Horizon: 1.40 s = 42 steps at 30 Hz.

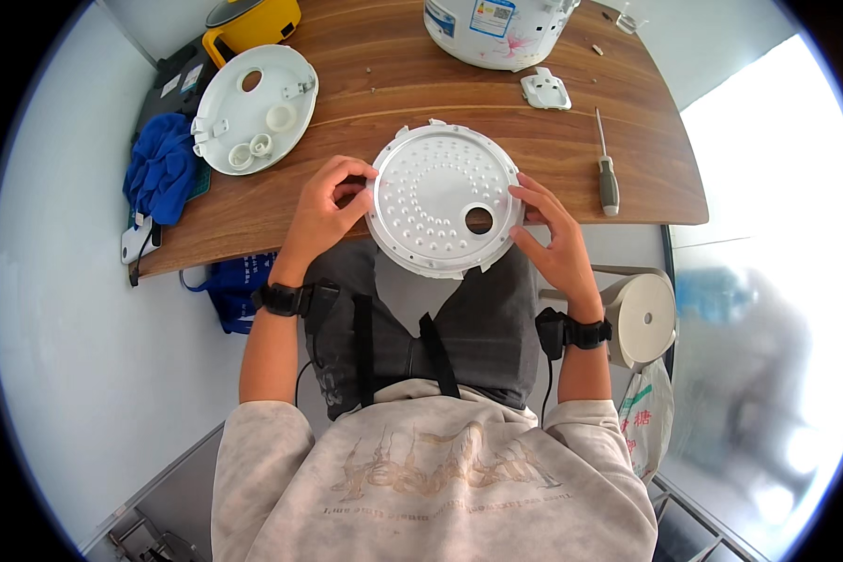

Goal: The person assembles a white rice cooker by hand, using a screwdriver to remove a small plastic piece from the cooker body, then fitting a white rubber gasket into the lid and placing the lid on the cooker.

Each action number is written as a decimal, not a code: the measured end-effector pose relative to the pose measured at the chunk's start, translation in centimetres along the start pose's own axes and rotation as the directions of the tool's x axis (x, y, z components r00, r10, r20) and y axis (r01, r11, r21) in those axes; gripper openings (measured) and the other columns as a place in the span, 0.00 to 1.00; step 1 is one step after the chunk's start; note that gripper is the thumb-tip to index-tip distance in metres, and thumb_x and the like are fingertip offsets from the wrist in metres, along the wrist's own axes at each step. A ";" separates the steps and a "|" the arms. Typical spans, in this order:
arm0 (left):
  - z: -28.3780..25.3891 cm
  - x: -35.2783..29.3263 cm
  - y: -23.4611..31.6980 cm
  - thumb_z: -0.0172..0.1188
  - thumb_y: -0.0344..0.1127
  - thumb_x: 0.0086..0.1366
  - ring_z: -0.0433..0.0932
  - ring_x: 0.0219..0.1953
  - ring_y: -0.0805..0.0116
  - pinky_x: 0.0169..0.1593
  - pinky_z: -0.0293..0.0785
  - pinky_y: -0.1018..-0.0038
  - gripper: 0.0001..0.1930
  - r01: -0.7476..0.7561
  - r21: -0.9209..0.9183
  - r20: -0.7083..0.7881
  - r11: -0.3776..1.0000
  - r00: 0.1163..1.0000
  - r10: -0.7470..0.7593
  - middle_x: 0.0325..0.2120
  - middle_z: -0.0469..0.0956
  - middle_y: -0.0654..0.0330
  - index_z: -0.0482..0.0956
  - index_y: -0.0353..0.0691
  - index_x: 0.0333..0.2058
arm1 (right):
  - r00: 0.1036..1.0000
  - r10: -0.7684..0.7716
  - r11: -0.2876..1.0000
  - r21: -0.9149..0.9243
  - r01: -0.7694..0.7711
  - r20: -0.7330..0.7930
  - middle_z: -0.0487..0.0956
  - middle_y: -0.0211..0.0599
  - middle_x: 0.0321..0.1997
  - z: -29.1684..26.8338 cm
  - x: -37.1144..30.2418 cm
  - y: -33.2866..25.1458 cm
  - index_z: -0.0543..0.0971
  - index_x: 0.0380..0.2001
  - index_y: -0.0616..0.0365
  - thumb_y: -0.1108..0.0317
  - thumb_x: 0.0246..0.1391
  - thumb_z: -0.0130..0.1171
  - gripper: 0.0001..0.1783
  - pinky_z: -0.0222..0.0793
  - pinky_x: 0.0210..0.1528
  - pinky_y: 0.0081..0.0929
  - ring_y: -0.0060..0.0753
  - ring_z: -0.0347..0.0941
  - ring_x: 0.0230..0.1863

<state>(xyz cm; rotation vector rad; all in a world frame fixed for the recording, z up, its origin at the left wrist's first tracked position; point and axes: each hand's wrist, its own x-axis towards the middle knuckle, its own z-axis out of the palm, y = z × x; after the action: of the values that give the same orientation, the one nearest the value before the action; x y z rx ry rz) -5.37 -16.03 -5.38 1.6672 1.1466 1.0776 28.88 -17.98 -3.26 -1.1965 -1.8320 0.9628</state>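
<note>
A round white rice cooker inner lid [431, 187] with rings of small dimples and one round hole is in front of me, over the table's front edge and my lap. My left hand [330, 208] pinches its left rim between thumb and curled fingers. On the opposite rim, my right hand [554, 232] grips with thumb and fingertips. Small tabs stick out along the lid's edge. To the left lies a white outer lid shell [253, 112], with small white round parts [251, 148] in it.
A screwdriver [608, 183] lies at the right of the wooden table [384, 51]. Behind it is a small white plastic piece [545, 89]. A white rice cooker body [496, 28] stands at the back, a yellow pot [258, 28] at back left. Blue cloth [164, 169] lies at left.
</note>
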 end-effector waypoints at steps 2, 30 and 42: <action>0.0 0.0 0.0 0.58 0.22 0.65 0.76 0.50 0.72 0.53 0.76 0.74 0.11 0.011 -0.004 -0.004 1.000 1.000 -0.011 0.48 0.74 0.61 0.78 0.34 0.47 | 1.000 0.003 1.000 -0.002 -0.003 -0.001 0.70 0.40 0.70 0.0 0.0 0.0 0.78 0.57 0.52 0.74 0.53 0.64 0.26 0.72 0.58 0.33 0.41 0.74 0.60; 0.1 0.1 -0.2 0.63 0.28 0.67 0.80 0.51 0.67 0.54 0.79 0.71 0.10 0.042 -0.040 -0.072 0.998 0.996 -0.045 0.50 0.79 0.59 0.79 0.36 0.46 | 0.999 0.029 1.000 0.000 -0.029 -0.014 0.73 0.37 0.67 -0.1 0.1 0.0 0.78 0.54 0.56 0.74 0.54 0.68 0.23 0.76 0.53 0.31 0.39 0.78 0.51; -0.1 0.1 0.1 0.62 0.30 0.67 0.80 0.49 0.68 0.53 0.78 0.70 0.09 0.072 0.004 -0.056 0.997 0.996 -0.072 0.50 0.81 0.59 0.80 0.36 0.45 | 0.999 0.029 0.998 -0.052 -0.031 -0.038 0.75 0.36 0.65 0.0 0.3 -0.2 0.78 0.54 0.57 0.73 0.52 0.70 0.25 0.76 0.51 0.31 0.36 0.78 0.45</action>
<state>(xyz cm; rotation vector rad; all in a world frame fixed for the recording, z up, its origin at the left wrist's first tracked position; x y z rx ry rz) -5.46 -15.90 -5.23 1.5972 1.2378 1.0819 28.67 -17.79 -3.04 -1.2691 -1.8248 0.9083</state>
